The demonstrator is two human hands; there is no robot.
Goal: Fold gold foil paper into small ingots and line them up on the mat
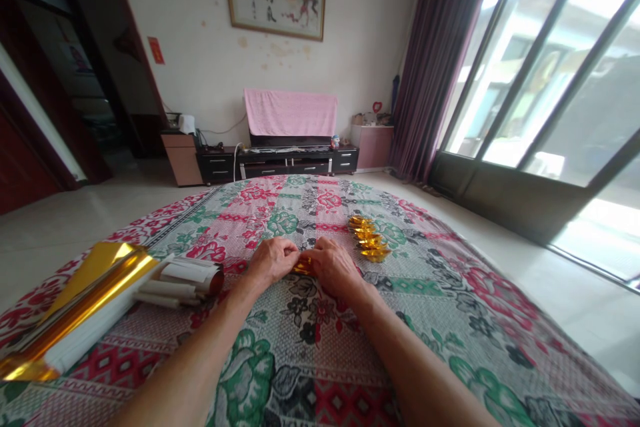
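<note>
Both of my hands meet over the middle of the patterned cloth. A small piece of shiny gold foil paper shows between them, mostly covered by the fingers. My left hand pinches its left side with thumb and fingers bent together. On its right side, my right hand has its fingers curled down over the paper. Just beyond the right hand stands a row of several folded gold foil pieces, close against one another.
Gold foil sheets, partly rolled, lie at the left. Beside them are rolled white papers. A flowered cloth covers the round table. Beyond it stand a low black cabinet and a screen under a pink cloth.
</note>
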